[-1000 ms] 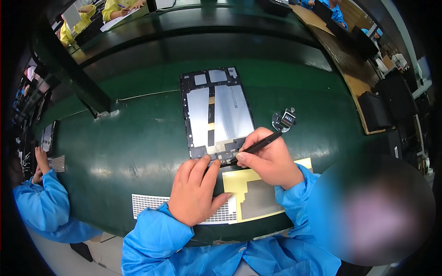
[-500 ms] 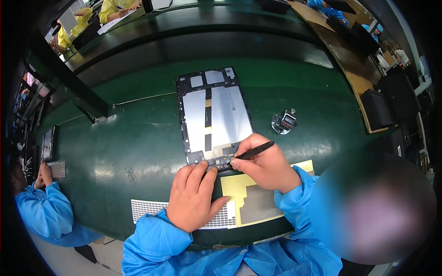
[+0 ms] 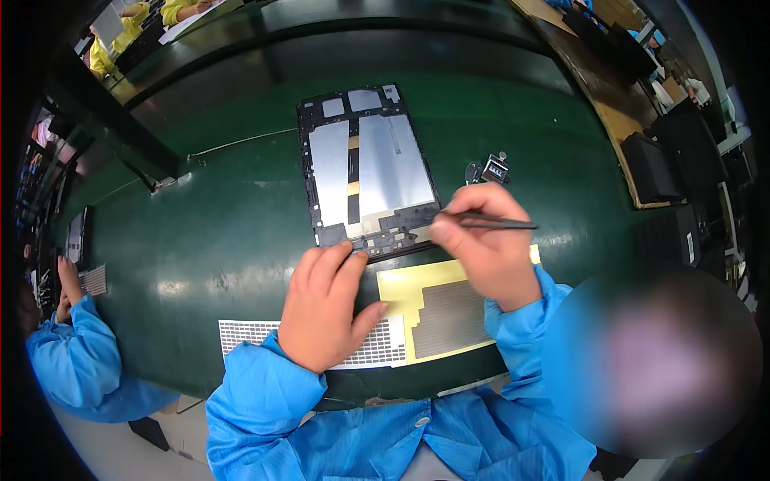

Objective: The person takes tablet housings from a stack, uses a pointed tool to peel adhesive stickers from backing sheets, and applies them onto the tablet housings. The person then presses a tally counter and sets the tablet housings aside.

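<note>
Tablet frame (image 3: 395,164) lies flat, near edge apparently steadied by the spread left hand (image 3: 323,303), while the right hand (image 3: 491,247) pinches what look like tweezers (image 3: 513,224).

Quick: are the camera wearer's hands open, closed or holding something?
Left hand: open, resting at the lower edge of the flat, black-framed silver panel.
Right hand: closed around a slim, black, tweezer-like tool.
</note>
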A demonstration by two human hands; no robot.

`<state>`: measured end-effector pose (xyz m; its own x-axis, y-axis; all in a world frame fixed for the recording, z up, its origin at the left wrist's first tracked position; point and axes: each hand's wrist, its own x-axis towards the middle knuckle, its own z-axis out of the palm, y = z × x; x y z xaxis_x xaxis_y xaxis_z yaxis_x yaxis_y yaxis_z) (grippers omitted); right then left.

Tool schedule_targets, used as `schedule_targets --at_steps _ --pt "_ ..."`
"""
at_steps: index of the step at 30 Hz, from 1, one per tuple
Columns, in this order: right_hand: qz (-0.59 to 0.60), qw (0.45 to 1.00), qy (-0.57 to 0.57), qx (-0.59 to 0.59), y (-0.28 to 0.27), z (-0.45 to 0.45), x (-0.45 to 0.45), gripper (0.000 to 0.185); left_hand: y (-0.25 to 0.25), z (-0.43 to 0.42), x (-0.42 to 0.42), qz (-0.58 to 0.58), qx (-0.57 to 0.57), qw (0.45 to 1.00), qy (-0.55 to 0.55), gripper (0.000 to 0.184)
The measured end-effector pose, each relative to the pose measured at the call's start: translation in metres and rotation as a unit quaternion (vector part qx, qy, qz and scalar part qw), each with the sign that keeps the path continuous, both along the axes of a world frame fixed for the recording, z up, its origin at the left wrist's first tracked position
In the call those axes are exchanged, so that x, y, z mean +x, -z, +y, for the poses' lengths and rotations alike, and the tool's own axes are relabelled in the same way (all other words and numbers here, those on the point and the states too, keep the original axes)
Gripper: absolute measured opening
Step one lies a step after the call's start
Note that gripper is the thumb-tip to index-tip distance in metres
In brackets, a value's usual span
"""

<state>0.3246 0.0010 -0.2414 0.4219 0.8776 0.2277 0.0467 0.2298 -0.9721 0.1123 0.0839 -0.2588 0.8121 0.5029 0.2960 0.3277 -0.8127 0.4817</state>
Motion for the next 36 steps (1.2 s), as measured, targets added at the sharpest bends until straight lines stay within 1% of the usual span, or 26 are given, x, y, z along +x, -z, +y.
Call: schedule_targets --at_steps 1,2,5,6,9,10,13,16,17,19,20,22,23,24,26,27,28,29,30,31,33,34,36 --pt "0.022 0.999 0.025 0.005 -0.001 -0.002 0.004 0.018 0.0 0.001 -0.001 -0.012 -0.019 1.0 0.0 0.062" --pt "-0.046 0.997 0.069 -0.006 0.003 -0.004 0.009 0.017 0.003 0.0 -0.002 -0.055 -0.027 0.998 -0.023 0.055" --pt "-0.176 0.971 0.159 -0.008 0.026 -0.001 0.019 0.017 0.01 0.01 -0.004 -0.105 0.02 0.99 -0.091 0.05" --pt "-0.196 0.97 0.141 -0.023 0.023 -0.001 0.018 0.019 0.01 0.013 -0.002 -0.107 -0.004 0.985 -0.133 0.043" --pt "-0.285 0.945 0.145 -0.06 0.028 0.009 0.014 0.02 0.005 0.021 0.001 -0.029 -0.086 0.982 -0.166 0.037" --pt "-0.287 0.947 0.121 -0.084 0.024 0.012 0.011 0.021 0.009 0.022 0.002 -0.035 -0.051 0.985 -0.162 0.035" --pt "-0.281 0.95 0.099 -0.093 0.027 0.014 0.009 0.02 0.016 0.021 0.002 -0.024 -0.007 0.985 -0.173 0.04" --pt "-0.164 0.976 0.077 -0.122 0.029 0.013 0.01 0.023 0.021 0.022 0.004 -0.034 -0.054 0.979 -0.195 0.044" --pt "-0.127 0.982 0.071 -0.124 0.031 0.013 0.009 0.024 0.018 0.024 0.004 -0.075 -0.14 0.968 -0.194 0.043" --pt "-0.043 0.995 0.052 -0.079 0.034 0.014 0.005 0.028 0.012 0.029 0.002 -0.152 -0.308 0.921 -0.185 0.041" --pt "-0.001 0.998 0.041 -0.056 0.035 0.013 0.005 0.029 0.014 0.032 0.0 -0.185 -0.343 0.904 -0.173 0.046" --pt "-0.022 0.998 0.061 -0.027 0.038 0.012 0.006 0.033 0.009 0.029 -0.001 -0.259 -0.407 0.859 -0.17 0.051" --pt "-0.032 0.997 0.07 -0.011 0.039 0.01 0.008 0.035 0.006 0.026 0.0 -0.295 -0.436 0.833 -0.168 0.054" --pt "0.006 0.998 0.057 0.014 0.037 0.009 0.008 0.037 0.005 0.026 0.0 -0.327 -0.445 0.816 -0.173 0.065" --pt "0.081 0.994 0.029 0.061 0.035 0.008 0.003 0.04 -0.003 0.025 -0.004 -0.41 -0.445 0.786 -0.128 0.067" --pt "0.096 0.991 0.012 0.087 0.033 0.007 0.0 0.04 -0.008 0.025 -0.007 -0.45 -0.444 0.768 -0.105 0.069" --pt "0.111 0.987 -0.005 0.113 0.029 0.006 -0.003 0.041 -0.017 0.024 -0.01 -0.453 -0.469 0.754 -0.083 0.075" --pt "0.125 0.982 -0.022 0.137 0.026 0.005 -0.006 0.042 -0.029 0.024 -0.014 -0.411 -0.508 0.757 -0.017 0.076" --pt "0.116 0.981 -0.038 0.152 0.024 0.003 -0.007 0.04 -0.037 0.016 -0.019 -0.385 -0.543 0.746 -0.007 0.075" --pt "0.097 0.983 -0.057 0.143 0.025 0.001 -0.007 0.041 -0.042 0.005 -0.026 -0.359 -0.578 0.733 0.003 0.075" --pt "0.056 0.986 -0.096 0.128 0.024 -0.002 -0.004 0.043 -0.043 -0.014 -0.033 -0.387 -0.58 0.715 -0.053 0.074" --pt "0.033 0.992 -0.09 0.078 0.016 -0.006 -0.004 0.04 -0.036 -0.02 -0.045 -0.39 -0.589 0.705 -0.063 0.074" --pt "0.039 0.995 -0.088 0.036 0.018 -0.005 0.0 0.036 -0.028 -0.033 -0.071 -0.408 -0.601 0.681 -0.093 0.074"
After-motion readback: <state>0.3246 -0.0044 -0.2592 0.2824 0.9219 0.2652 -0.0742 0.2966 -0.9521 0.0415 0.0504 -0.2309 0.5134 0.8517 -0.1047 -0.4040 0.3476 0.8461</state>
